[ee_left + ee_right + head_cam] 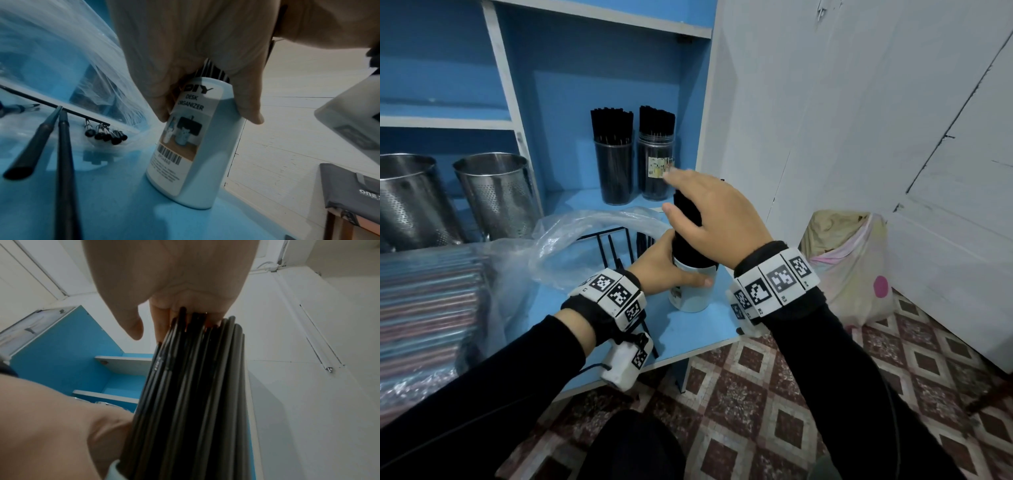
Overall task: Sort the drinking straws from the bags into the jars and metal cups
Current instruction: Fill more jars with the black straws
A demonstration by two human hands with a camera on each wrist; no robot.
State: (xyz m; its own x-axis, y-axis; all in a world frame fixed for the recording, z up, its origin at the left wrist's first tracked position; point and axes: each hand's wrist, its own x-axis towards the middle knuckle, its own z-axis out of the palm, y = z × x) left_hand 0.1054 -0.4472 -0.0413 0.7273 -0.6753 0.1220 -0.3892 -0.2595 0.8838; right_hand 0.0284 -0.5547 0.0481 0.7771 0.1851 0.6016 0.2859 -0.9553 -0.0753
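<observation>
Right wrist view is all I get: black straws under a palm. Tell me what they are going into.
Observer: A white jar labelled "desk organizer", upright on the blue shelf.
Operator: Say what steadies it.
Observer: The left hand grips its upper part, with fingers on one side and the thumb on the other.
Operator: Report the other containers.
Observer: Two clear jars packed with black straws stand at the back of the shelf. Two perforated metal cups stand in the compartment to the left.
</observation>
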